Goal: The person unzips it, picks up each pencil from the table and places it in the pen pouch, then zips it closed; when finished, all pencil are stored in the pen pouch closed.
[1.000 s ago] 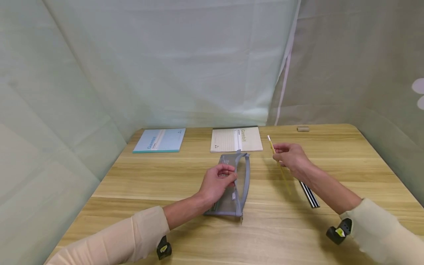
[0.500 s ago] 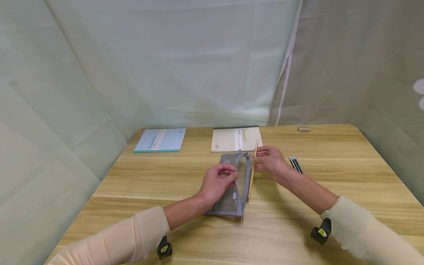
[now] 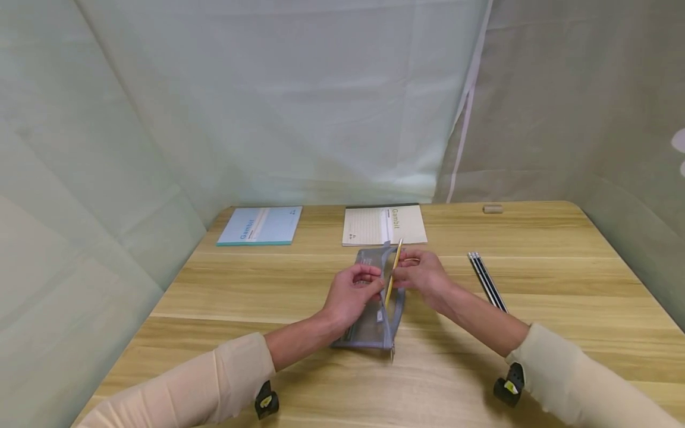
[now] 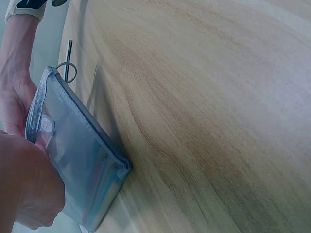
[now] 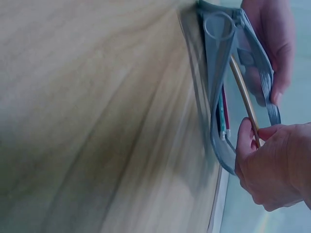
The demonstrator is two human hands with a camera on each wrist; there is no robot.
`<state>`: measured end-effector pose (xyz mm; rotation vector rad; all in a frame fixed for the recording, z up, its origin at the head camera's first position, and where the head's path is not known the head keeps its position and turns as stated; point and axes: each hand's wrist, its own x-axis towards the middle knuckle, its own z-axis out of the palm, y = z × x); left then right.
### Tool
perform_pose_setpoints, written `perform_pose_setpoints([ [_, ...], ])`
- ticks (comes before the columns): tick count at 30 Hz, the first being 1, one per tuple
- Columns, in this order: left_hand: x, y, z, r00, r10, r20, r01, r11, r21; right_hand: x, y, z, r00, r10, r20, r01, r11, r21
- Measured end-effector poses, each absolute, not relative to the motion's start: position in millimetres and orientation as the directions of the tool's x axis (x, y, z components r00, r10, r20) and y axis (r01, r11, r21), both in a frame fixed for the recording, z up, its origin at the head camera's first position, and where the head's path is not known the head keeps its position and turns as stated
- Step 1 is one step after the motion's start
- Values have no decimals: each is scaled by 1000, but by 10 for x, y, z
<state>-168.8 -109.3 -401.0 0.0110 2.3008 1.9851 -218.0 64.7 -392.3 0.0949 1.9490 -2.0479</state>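
A grey see-through zip pencil case (image 3: 369, 327) lies on the table with its mouth open to the right. My left hand (image 3: 353, 297) pinches the upper edge of that mouth between thumb and fingers. In my right hand (image 3: 425, 276) a yellow pencil (image 3: 395, 267) is pinched, tilted, its lower end inside the mouth. The right wrist view shows the pencil (image 5: 244, 92) between the case's two zip edges, with a teal pencil (image 5: 222, 116) and a dark red one inside. Through the mesh in the left wrist view, the case (image 4: 80, 150) shows several long thin things.
Several black-and-white striped pencils (image 3: 487, 282) lie side by side to the right. A blue notebook (image 3: 259, 226) lies at the back left, a cream notebook (image 3: 369, 226) behind the case. A small brownish cylinder (image 3: 492, 209) is near the table's back edge.
My right hand has carried the yellow pencil leftward from beside the striped pencils, and its lower end has entered the case's mouth. My left hand has kept its hold on the case.
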Motion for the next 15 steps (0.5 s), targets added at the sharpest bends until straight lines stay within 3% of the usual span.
perform_pose_setpoints([
  [15, -1694, -1107, -4013, -995, 73, -66, -54, 165, 985, -2036, 554, -3996, -929, -240, -281, 291, -8, -957],
])
